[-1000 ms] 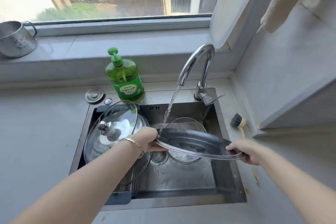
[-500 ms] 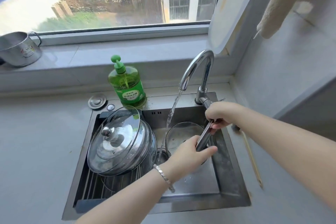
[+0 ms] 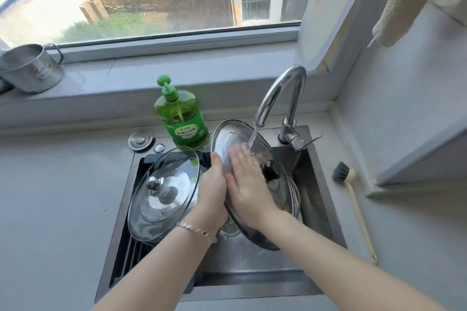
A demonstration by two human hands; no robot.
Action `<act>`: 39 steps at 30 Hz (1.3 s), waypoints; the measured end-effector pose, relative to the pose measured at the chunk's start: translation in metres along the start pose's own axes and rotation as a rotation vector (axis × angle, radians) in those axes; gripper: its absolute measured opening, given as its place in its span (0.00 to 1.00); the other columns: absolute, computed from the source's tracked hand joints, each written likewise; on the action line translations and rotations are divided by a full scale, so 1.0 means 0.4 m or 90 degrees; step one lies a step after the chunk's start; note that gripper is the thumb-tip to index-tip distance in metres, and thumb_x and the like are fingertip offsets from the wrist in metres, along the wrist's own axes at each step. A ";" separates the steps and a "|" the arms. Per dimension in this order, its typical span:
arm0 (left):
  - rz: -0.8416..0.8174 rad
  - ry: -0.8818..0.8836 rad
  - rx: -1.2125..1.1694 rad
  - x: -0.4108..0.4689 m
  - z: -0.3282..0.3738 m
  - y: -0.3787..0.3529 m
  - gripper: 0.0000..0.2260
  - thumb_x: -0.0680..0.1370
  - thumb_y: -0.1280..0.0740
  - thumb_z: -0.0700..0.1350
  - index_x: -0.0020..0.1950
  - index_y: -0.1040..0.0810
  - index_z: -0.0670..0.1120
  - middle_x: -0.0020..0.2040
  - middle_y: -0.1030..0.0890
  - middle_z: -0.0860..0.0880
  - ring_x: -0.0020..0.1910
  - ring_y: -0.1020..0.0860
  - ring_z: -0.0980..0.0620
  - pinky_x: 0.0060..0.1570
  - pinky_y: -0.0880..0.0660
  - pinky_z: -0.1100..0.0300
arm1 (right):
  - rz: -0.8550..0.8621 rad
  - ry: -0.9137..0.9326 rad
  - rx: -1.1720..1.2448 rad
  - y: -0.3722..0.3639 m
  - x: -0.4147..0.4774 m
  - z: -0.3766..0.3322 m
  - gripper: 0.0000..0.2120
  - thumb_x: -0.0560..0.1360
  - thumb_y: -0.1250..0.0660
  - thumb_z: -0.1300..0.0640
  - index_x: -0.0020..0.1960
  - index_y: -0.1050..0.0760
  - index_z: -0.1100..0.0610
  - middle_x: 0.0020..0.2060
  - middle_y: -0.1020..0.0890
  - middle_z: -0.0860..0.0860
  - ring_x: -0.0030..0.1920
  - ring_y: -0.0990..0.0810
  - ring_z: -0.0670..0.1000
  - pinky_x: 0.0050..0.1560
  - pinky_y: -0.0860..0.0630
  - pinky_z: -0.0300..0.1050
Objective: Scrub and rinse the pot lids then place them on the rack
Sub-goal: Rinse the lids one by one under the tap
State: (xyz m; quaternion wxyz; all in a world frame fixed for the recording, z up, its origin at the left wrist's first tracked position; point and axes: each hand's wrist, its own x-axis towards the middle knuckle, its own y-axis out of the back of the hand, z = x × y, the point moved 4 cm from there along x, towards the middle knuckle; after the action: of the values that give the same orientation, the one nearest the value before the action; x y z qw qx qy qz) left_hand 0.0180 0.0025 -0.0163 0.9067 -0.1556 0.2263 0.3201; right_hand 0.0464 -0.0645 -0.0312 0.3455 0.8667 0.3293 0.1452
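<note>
Item: pot lid, tilted under the tap stream, over the sink.
Grip: left hand curls round its left rim; right hand lies flat on its face, fingers straight. The rack sits just left, on the left hand's side.

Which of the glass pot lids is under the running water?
The steel-rimmed round glass lid tilted under the chrome tap, gripped by the left hand, right hand flat on it. The knobbed glass lid sits leftward, outside the stream.

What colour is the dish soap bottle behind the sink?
The soap bottle is green, pump included; head view.
</note>
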 end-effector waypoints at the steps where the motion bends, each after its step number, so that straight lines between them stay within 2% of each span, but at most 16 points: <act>1: 0.001 0.009 -0.032 0.003 0.002 0.010 0.21 0.82 0.48 0.56 0.60 0.25 0.43 0.56 0.21 0.50 0.56 0.23 0.52 0.57 0.27 0.60 | 0.005 0.079 -0.033 -0.021 -0.008 -0.018 0.31 0.79 0.60 0.41 0.75 0.53 0.58 0.74 0.51 0.47 0.75 0.55 0.46 0.74 0.62 0.42; 3: 0.006 0.000 -0.050 0.019 -0.004 0.034 0.21 0.82 0.50 0.53 0.68 0.30 0.43 0.67 0.28 0.50 0.66 0.29 0.53 0.68 0.35 0.56 | 0.025 0.159 -0.065 -0.041 -0.005 -0.021 0.29 0.79 0.54 0.44 0.75 0.47 0.58 0.74 0.44 0.49 0.75 0.48 0.50 0.73 0.57 0.45; 4: 0.014 -0.006 -0.040 0.027 -0.008 0.046 0.20 0.82 0.49 0.53 0.66 0.27 0.44 0.66 0.26 0.47 0.66 0.28 0.51 0.69 0.35 0.54 | 0.029 0.150 -0.069 -0.040 0.013 -0.016 0.29 0.78 0.53 0.44 0.75 0.45 0.57 0.74 0.43 0.50 0.75 0.48 0.50 0.74 0.56 0.46; 7: 0.094 0.009 0.068 0.047 -0.020 0.074 0.20 0.80 0.46 0.60 0.45 0.21 0.48 0.50 0.17 0.41 0.52 0.20 0.44 0.60 0.26 0.48 | 0.022 -0.027 -0.023 -0.006 0.103 0.008 0.27 0.79 0.55 0.45 0.76 0.46 0.53 0.76 0.47 0.50 0.76 0.53 0.49 0.75 0.57 0.48; 9: 0.098 0.027 0.097 0.050 -0.017 0.075 0.22 0.78 0.45 0.62 0.42 0.22 0.47 0.49 0.17 0.38 0.51 0.19 0.41 0.58 0.25 0.45 | 0.011 -0.138 -0.001 0.013 0.149 0.019 0.24 0.81 0.54 0.49 0.76 0.47 0.54 0.76 0.48 0.50 0.76 0.54 0.49 0.74 0.58 0.48; 11: 0.093 0.029 0.121 0.050 -0.012 0.075 0.22 0.78 0.46 0.63 0.41 0.22 0.48 0.50 0.17 0.38 0.51 0.19 0.42 0.58 0.25 0.46 | 0.010 -0.094 -0.020 0.008 0.131 -0.005 0.25 0.81 0.55 0.50 0.76 0.48 0.55 0.76 0.49 0.51 0.76 0.55 0.50 0.74 0.60 0.47; 14: 0.066 -0.002 0.137 0.041 0.000 0.076 0.21 0.79 0.48 0.61 0.44 0.21 0.50 0.48 0.17 0.44 0.51 0.19 0.47 0.55 0.24 0.53 | -0.016 0.083 -0.039 -0.020 0.051 -0.051 0.31 0.77 0.60 0.45 0.76 0.46 0.57 0.76 0.46 0.50 0.76 0.54 0.48 0.72 0.64 0.41; 16: 0.084 0.011 0.153 0.037 -0.001 0.079 0.23 0.79 0.48 0.61 0.45 0.21 0.47 0.47 0.17 0.43 0.49 0.19 0.46 0.54 0.23 0.52 | -0.042 0.051 -0.055 -0.015 0.074 -0.024 0.32 0.76 0.59 0.42 0.76 0.48 0.55 0.76 0.47 0.48 0.76 0.54 0.45 0.74 0.62 0.43; 19: 0.092 0.042 0.170 0.029 -0.007 0.076 0.23 0.79 0.47 0.61 0.45 0.22 0.45 0.45 0.18 0.42 0.46 0.19 0.46 0.52 0.23 0.52 | -0.047 -0.105 -0.041 0.002 0.119 0.006 0.27 0.80 0.55 0.47 0.76 0.50 0.56 0.76 0.49 0.49 0.76 0.56 0.47 0.74 0.58 0.47; 25: 0.079 -0.003 0.220 0.029 -0.001 0.089 0.27 0.81 0.49 0.59 0.48 0.19 0.42 0.41 0.18 0.45 0.41 0.20 0.52 0.35 0.24 0.67 | -0.099 0.013 -0.103 -0.033 0.061 -0.048 0.28 0.79 0.59 0.49 0.77 0.54 0.58 0.77 0.53 0.51 0.76 0.58 0.47 0.73 0.64 0.42; 28: 0.086 0.009 0.187 0.033 0.012 0.090 0.25 0.80 0.47 0.60 0.42 0.20 0.44 0.42 0.17 0.42 0.42 0.18 0.47 0.45 0.21 0.56 | -0.097 -0.025 -0.105 -0.030 0.092 -0.046 0.30 0.78 0.60 0.45 0.77 0.55 0.57 0.77 0.54 0.50 0.76 0.59 0.46 0.73 0.64 0.44; 30: 0.095 -0.005 0.166 0.031 0.031 0.092 0.24 0.80 0.47 0.59 0.40 0.21 0.45 0.40 0.17 0.43 0.40 0.19 0.49 0.44 0.22 0.55 | -0.081 -0.023 -0.090 -0.036 0.107 -0.058 0.32 0.76 0.61 0.44 0.77 0.54 0.57 0.77 0.53 0.50 0.76 0.59 0.46 0.72 0.64 0.44; 32: 0.091 -0.018 0.157 0.021 0.047 0.093 0.24 0.80 0.45 0.58 0.36 0.24 0.42 0.33 0.19 0.46 0.33 0.20 0.50 0.37 0.24 0.60 | -0.077 -0.079 -0.047 -0.031 0.141 -0.047 0.28 0.80 0.57 0.47 0.77 0.53 0.58 0.77 0.52 0.51 0.76 0.57 0.48 0.73 0.62 0.47; 34: 0.084 -0.044 0.203 -0.002 0.050 0.094 0.24 0.79 0.44 0.58 0.34 0.31 0.41 0.28 0.29 0.44 0.28 0.29 0.49 0.29 0.33 0.61 | -0.047 -0.223 0.030 0.001 0.201 0.004 0.27 0.81 0.54 0.49 0.76 0.48 0.61 0.76 0.46 0.56 0.75 0.50 0.53 0.74 0.53 0.51; 36: 0.079 -0.083 0.234 -0.029 0.054 0.090 0.21 0.79 0.44 0.56 0.32 0.36 0.45 0.27 0.38 0.46 0.24 0.39 0.52 0.24 0.42 0.62 | -0.046 -0.388 0.119 0.023 0.242 0.088 0.28 0.80 0.53 0.46 0.73 0.41 0.63 0.71 0.37 0.61 0.71 0.38 0.59 0.71 0.42 0.53; 39: 0.076 -0.126 0.202 -0.058 0.082 0.081 0.23 0.80 0.43 0.53 0.26 0.41 0.46 0.20 0.40 0.53 0.18 0.42 0.58 0.20 0.44 0.67 | -0.106 -0.520 0.332 0.013 0.219 0.206 0.30 0.80 0.53 0.41 0.68 0.34 0.62 0.66 0.29 0.62 0.65 0.30 0.61 0.66 0.33 0.53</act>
State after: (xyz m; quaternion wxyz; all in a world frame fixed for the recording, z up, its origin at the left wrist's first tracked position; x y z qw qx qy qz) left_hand -0.0089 0.0289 0.0188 0.9173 0.0351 0.1922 0.3471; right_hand 0.1531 -0.0499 -0.0847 0.2282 0.8811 0.2605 -0.3221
